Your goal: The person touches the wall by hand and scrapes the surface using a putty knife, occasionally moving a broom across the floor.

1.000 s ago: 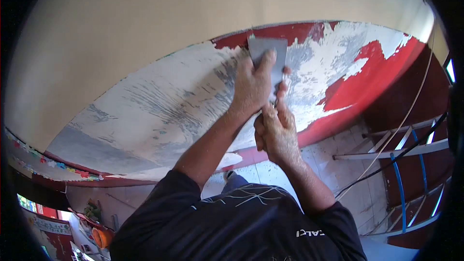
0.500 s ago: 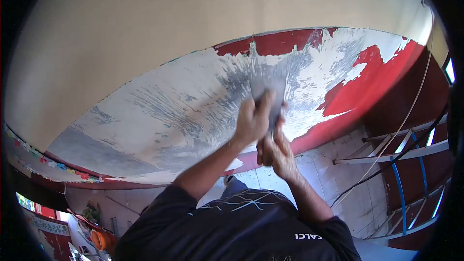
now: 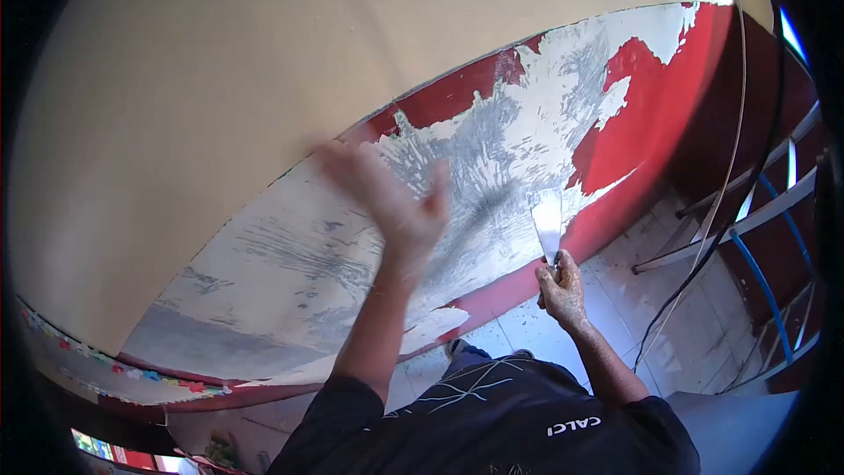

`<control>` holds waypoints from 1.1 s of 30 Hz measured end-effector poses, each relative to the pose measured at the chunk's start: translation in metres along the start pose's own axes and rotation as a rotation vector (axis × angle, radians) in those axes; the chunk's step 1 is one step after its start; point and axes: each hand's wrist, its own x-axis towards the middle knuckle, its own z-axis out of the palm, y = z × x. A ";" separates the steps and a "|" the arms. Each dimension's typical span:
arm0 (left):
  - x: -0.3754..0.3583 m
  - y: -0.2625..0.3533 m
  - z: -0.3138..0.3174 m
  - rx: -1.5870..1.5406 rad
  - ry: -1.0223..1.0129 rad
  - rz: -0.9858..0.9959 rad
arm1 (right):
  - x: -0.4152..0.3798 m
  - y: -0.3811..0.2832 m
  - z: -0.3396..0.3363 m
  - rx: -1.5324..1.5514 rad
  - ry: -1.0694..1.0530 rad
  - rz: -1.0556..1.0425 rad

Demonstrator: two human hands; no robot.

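My right hand (image 3: 563, 288) is wrapped around the handle of a putty knife (image 3: 548, 218), low in front of the wall. The wide metal blade points up and catches the light, close to the scraped surface. My left hand (image 3: 404, 211) is raised in front of the wall, blurred by motion, its thumb apart from the fingers and nothing in it. Behind both hands, the lower wall (image 3: 290, 264) shows white and grey patches with streaky scrape marks. Red paint (image 3: 646, 123) with ragged edges stays on its right part and along its top edge.
Above is a beige wall (image 3: 220, 79). At the right, a metal ladder (image 3: 747, 220) with blue parts lies near hanging cables (image 3: 734, 149). Pale floor tiles (image 3: 615, 308) run below the wall. A flowered garland (image 3: 141, 372) hangs at the lower left.
My left hand has let go of the putty knife blade and swung up and left. My right hand has moved right and slightly down with the knife. The view has turned.
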 end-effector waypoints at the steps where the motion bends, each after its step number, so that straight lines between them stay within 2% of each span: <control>1: -0.004 0.014 0.017 0.081 -0.162 -0.028 | 0.000 0.001 0.000 0.015 -0.003 -0.023; 2: -0.007 0.032 0.021 0.150 -0.602 -0.011 | 0.001 0.002 -0.002 0.025 -0.010 -0.048; 3: -0.040 0.026 0.044 -0.004 -0.636 0.225 | 0.001 0.005 -0.006 0.044 0.033 -0.078; 4: -0.057 0.036 0.044 -0.241 -1.060 0.227 | 0.002 0.012 -0.010 0.062 0.073 -0.115; 5: -0.103 0.033 0.053 -0.479 -1.264 0.293 | 0.004 0.019 -0.015 0.086 0.114 -0.154; 7: -0.117 0.058 0.014 -0.822 -1.196 -0.115 | 0.002 0.030 -0.032 0.113 0.277 -0.115; 8: -0.131 0.061 0.001 -0.749 -1.138 -0.191 | -0.001 0.039 -0.048 0.141 0.280 -0.034; 9: -0.147 0.061 -0.011 -0.677 -1.082 -0.266 | -0.002 0.051 -0.058 0.088 0.318 -0.044; 10: -0.169 0.052 -0.024 -0.622 -1.202 -0.274 | -0.009 0.058 -0.070 0.067 0.305 0.068; 11: -0.192 0.040 -0.037 -0.569 -1.321 -0.284 | -0.017 0.055 -0.083 -0.097 0.234 0.194; 13: -0.221 0.023 -0.071 -0.379 -1.785 -0.364 | -0.023 0.095 -0.101 -0.486 0.163 0.209; 15: -0.238 0.011 -0.091 -0.320 -1.979 -0.431 | -0.038 0.078 -0.092 -0.775 0.073 0.149; 16: -0.243 0.007 -0.097 -0.306 -1.932 -0.448 | -0.039 0.097 -0.092 -0.927 -0.002 0.159; 17: -0.246 0.004 -0.103 -0.293 -1.886 -0.465 | -0.041 0.081 -0.083 -0.989 -0.145 0.235; 19: -0.241 0.009 -0.107 -0.334 -1.762 -0.551 | -0.042 0.096 -0.066 -1.124 -0.312 0.220; 21: -0.243 0.012 -0.101 -0.345 -1.632 -0.517 | -0.043 0.094 -0.041 -1.115 -0.454 0.181; 22: -0.251 0.009 -0.097 -0.345 -1.575 -0.435 | -0.047 0.081 -0.025 -1.052 -0.485 0.133; 25: -0.234 0.014 -0.090 -0.362 -1.254 -0.488 | -0.054 0.060 0.014 -0.891 -0.557 -0.006; 28: -0.207 0.006 -0.096 -0.381 -1.177 -0.614 | -0.066 0.042 0.040 -0.696 -0.614 -0.013; 31: -0.217 -0.024 -0.112 -0.494 -1.266 -0.591 | -0.084 0.043 0.064 -0.564 -0.577 -0.036; 33: -0.207 -0.031 -0.131 -0.514 -1.346 -0.689 | -0.099 0.039 0.079 -0.527 -0.623 -0.048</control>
